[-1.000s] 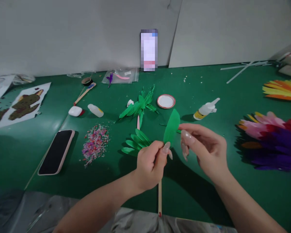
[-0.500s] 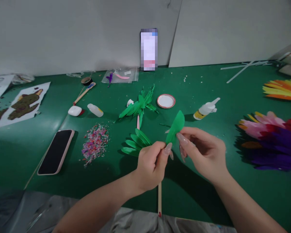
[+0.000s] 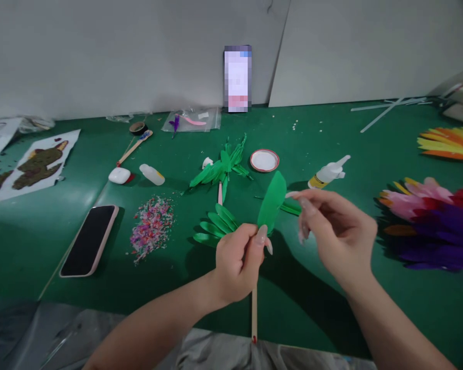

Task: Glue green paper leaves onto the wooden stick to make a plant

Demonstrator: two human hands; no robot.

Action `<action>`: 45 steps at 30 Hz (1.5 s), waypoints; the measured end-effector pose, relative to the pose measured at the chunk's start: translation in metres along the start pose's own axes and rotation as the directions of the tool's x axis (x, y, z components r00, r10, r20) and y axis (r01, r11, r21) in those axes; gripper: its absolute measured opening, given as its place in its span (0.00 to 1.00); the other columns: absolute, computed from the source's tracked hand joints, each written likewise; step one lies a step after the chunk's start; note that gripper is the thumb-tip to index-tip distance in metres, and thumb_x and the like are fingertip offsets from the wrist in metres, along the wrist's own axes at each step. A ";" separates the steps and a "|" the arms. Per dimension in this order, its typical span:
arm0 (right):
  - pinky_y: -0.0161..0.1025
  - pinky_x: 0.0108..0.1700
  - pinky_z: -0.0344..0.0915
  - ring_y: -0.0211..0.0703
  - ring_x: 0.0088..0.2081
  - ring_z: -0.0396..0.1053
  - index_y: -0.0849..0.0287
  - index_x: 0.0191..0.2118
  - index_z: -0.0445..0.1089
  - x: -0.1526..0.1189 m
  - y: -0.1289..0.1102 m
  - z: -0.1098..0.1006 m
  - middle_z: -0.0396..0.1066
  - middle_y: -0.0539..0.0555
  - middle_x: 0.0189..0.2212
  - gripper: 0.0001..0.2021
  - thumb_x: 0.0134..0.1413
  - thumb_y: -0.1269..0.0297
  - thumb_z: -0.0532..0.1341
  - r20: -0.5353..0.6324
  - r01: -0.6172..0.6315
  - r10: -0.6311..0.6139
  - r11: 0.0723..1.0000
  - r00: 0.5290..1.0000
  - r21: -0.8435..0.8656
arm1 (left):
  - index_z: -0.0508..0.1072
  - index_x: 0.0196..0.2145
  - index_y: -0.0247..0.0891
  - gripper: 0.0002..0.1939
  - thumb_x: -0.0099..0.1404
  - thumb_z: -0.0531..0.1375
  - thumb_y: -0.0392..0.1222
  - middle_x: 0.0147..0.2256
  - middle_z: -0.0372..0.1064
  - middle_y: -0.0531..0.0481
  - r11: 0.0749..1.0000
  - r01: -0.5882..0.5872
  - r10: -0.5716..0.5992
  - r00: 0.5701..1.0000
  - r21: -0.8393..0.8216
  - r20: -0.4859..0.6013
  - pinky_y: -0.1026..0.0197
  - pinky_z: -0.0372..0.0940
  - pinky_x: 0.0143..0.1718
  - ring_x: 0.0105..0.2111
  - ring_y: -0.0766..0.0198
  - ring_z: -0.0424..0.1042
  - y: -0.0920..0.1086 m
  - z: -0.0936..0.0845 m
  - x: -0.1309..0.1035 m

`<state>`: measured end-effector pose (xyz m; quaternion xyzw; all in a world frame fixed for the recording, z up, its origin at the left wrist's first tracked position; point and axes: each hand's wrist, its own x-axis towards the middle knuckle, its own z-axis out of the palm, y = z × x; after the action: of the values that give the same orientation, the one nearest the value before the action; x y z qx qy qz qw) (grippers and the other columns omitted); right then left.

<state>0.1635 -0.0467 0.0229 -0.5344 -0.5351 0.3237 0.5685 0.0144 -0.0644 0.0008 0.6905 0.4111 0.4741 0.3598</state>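
Observation:
My left hand (image 3: 239, 262) is closed, pinching the lower end of a green feather (image 3: 272, 200) that stands upright above the thumb. My right hand (image 3: 337, 231) hovers just right of that feather, apart from it, with its fingers loosely bent and nothing visible in them. Several green feathers (image 3: 216, 226) fan out on the table left of my left hand. Behind them lies a bundle of green feathers (image 3: 226, 163) with a pink stem (image 3: 220, 194). Another green feather (image 3: 291, 208) shows beneath my right fingertips. A wooden stick (image 3: 254, 313) lies below my left hand.
A glue bottle (image 3: 326, 174) and a white lid with a red rim (image 3: 264, 160) stand behind my hands. Coloured feathers (image 3: 440, 226) lie at right. To the left are a phone (image 3: 88, 241), colourful bits (image 3: 152, 228) and a small bottle (image 3: 152, 174). Another phone (image 3: 237, 79) leans on the wall.
My right hand has let go of the green feather and moved right. The feather now stands more upright in my left hand, which has shifted slightly left.

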 end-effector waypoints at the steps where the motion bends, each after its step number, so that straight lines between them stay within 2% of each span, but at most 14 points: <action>1: 0.34 0.19 0.58 0.34 0.16 0.59 0.56 0.35 0.71 -0.001 -0.001 0.000 0.61 0.46 0.16 0.05 0.55 0.65 0.58 0.042 -0.010 0.009 0.999 0.999 0.037 | 0.61 0.27 0.38 0.10 0.67 0.47 0.35 0.12 0.50 0.61 1.000 0.009 -0.009 1.000 -0.006 0.009 0.69 0.58 0.21 0.12 0.74 0.55 0.000 0.000 0.000; 4: 0.35 0.19 0.61 0.35 0.18 0.61 0.56 0.36 0.70 -0.004 0.001 0.002 0.63 0.47 0.19 0.09 0.55 0.59 0.57 0.154 -0.044 0.025 0.992 0.988 0.119 | 0.60 0.27 0.38 0.10 0.66 0.48 0.35 0.12 0.51 0.61 1.000 0.013 -0.012 0.999 -0.011 0.044 0.69 0.59 0.21 0.12 0.75 0.55 -0.001 0.000 0.002; 7: 0.34 0.20 0.63 0.35 0.19 0.63 0.57 0.34 0.69 -0.003 0.004 0.001 0.64 0.47 0.20 0.09 0.53 0.57 0.59 0.216 -0.010 -0.020 0.990 0.976 0.139 | 0.61 0.27 0.38 0.09 0.66 0.49 0.35 0.13 0.51 0.61 1.000 0.021 -0.019 0.997 -0.018 0.072 0.68 0.57 0.20 0.12 0.75 0.54 0.000 0.001 0.003; 12: 0.32 0.18 0.62 0.32 0.16 0.61 0.57 0.27 0.66 -0.001 0.002 0.002 0.62 0.45 0.17 0.06 0.51 0.65 0.62 0.219 0.001 -0.021 0.996 0.975 0.091 | 0.62 0.27 0.37 0.09 0.66 0.49 0.35 0.13 0.52 0.61 0.998 0.035 -0.030 0.994 -0.046 0.107 0.69 0.55 0.19 0.12 0.75 0.54 0.000 0.002 0.004; 18: 0.31 0.19 0.62 0.33 0.16 0.63 0.57 0.28 0.63 -0.003 0.001 0.001 0.63 0.45 0.16 0.08 0.57 0.63 0.57 0.267 -0.045 0.034 0.998 0.963 0.038 | 0.62 0.27 0.37 0.09 0.66 0.49 0.35 0.13 0.52 0.61 0.995 0.069 -0.059 0.989 -0.067 0.134 0.70 0.56 0.19 0.12 0.76 0.54 -0.001 0.002 0.004; 25: 0.31 0.21 0.63 0.33 0.17 0.63 0.56 0.27 0.62 -0.002 0.002 0.000 0.63 0.46 0.16 0.13 0.62 0.61 0.50 0.262 -0.036 0.010 0.995 0.965 0.093 | 0.62 0.28 0.37 0.10 0.67 0.48 0.38 0.12 0.51 0.62 0.983 0.132 -0.114 0.983 -0.124 0.144 0.70 0.56 0.19 0.12 0.76 0.53 -0.001 0.003 0.002; 28: 0.32 0.22 0.63 0.33 0.18 0.63 0.56 0.30 0.64 -0.002 0.003 0.000 0.63 0.46 0.18 0.10 0.60 0.60 0.53 0.271 -0.038 0.001 0.991 0.963 0.132 | 0.61 0.27 0.37 0.10 0.67 0.48 0.38 0.12 0.50 0.61 0.982 0.140 -0.122 0.983 -0.125 0.139 0.70 0.54 0.17 0.12 0.76 0.53 -0.001 0.003 0.002; 32: 0.31 0.20 0.62 0.33 0.17 0.63 0.57 0.31 0.64 -0.002 0.004 0.001 0.62 0.44 0.17 0.05 0.57 0.64 0.57 0.263 -0.018 -0.005 0.996 0.965 0.087 | 0.61 0.27 0.37 0.10 0.67 0.48 0.37 0.13 0.50 0.61 0.984 0.136 -0.119 0.982 -0.117 0.147 0.71 0.53 0.17 0.12 0.76 0.53 -0.002 0.003 0.002; 36: 0.31 0.19 0.61 0.32 0.16 0.63 0.57 0.30 0.63 -0.003 0.005 0.001 0.62 0.44 0.16 0.06 0.58 0.65 0.56 0.257 -0.009 -0.002 0.999 0.966 0.040 | 0.62 0.28 0.37 0.10 0.67 0.48 0.38 0.13 0.51 0.61 0.981 0.154 -0.136 0.979 -0.116 0.149 0.70 0.55 0.18 0.12 0.76 0.54 -0.002 0.003 0.002; 40: 0.31 0.20 0.62 0.32 0.16 0.63 0.57 0.30 0.61 -0.004 0.007 0.003 0.62 0.44 0.16 0.07 0.59 0.65 0.54 0.252 -0.022 0.016 1.000 0.968 0.022 | 0.62 0.28 0.37 0.11 0.68 0.48 0.40 0.12 0.50 0.62 0.966 0.213 -0.190 0.969 -0.146 0.158 0.69 0.56 0.20 0.12 0.76 0.53 0.000 0.003 0.002; 45: 0.30 0.20 0.61 0.31 0.16 0.62 0.57 0.29 0.59 -0.004 0.009 0.004 0.62 0.44 0.16 0.08 0.59 0.65 0.54 0.222 0.027 -0.020 0.999 0.975 -0.031 | 0.61 0.26 0.37 0.15 0.68 0.46 0.44 0.11 0.50 0.62 0.935 0.289 -0.260 0.952 -0.205 0.159 0.68 0.57 0.21 0.12 0.75 0.53 0.004 0.004 0.004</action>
<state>0.1601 -0.0478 0.0129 -0.4982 -0.6067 0.3655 0.5001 0.0203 -0.0632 0.0047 0.6102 0.4229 0.4167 0.5246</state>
